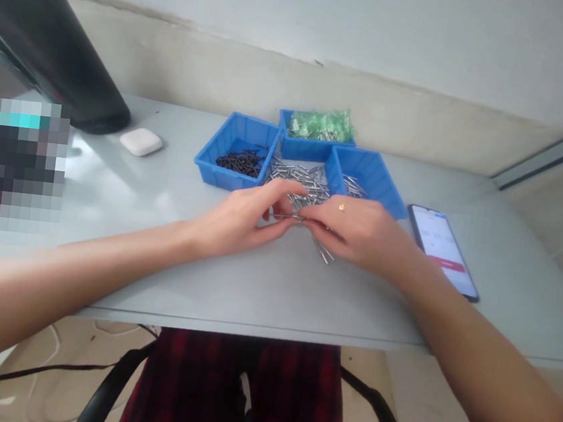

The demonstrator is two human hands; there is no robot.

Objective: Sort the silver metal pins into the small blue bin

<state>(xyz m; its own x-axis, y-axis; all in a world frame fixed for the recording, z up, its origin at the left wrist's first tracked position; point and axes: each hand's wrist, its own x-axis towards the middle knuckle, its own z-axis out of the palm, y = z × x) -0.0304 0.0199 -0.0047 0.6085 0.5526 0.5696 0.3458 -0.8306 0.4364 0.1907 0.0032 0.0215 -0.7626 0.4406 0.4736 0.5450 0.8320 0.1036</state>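
My left hand [256, 212] and my right hand [355, 229] meet over the table, fingertips nearly touching. Between them lies a thin silver metal pin [284, 215], pinched by both hands. Just beyond my fingers is a loose pile of similar silver pins [305, 175], and a few more pins [325, 250] stick out below my right hand. A blue bin [210, 164] at the left holds small dark screw-like pieces [241, 162]. Some silver pins lie in the blue bin [382, 185] at the right. My fingers partly hide the pile.
Green plastic packets [323, 124] fill the back blue bin [313, 150]. A lit phone [443, 248] lies at the right. On the left are a white case [140, 142] and a tall dark bottle [72, 48]. The table's front edge [269, 332] runs before my lap.
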